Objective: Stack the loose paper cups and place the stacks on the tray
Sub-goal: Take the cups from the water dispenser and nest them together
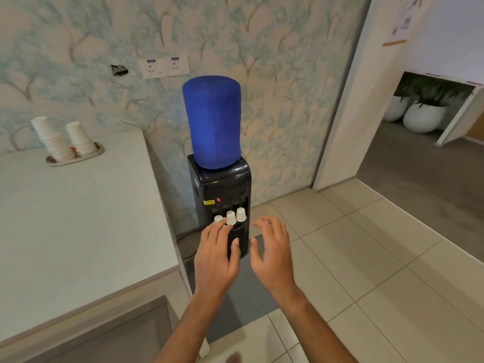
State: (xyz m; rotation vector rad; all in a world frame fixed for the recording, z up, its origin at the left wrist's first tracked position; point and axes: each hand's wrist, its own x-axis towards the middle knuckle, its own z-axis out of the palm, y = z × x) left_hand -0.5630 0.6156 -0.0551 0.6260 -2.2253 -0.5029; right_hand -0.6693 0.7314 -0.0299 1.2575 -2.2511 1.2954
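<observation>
Left hand (pixel 217 255) and right hand (pixel 272 255) out front, fingers spread, gripping nothing, right by three loose cups (pixel 231 217) on water dispenser (pixel 222 184). Two stacks (pixel 55 142) already on tray (pixel 100 150).

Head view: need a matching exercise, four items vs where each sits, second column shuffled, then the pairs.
Column one
1. loose paper cups
2. cup stacks
3. blue-covered bottle
4. wall sockets

Column two
A. on the wallpapered wall
B. on the tray on the counter
C. on top of the water dispenser
D. in the water dispenser's tap recess

Pairs: 1-D; 2-B; 3-C; 4-A
</observation>
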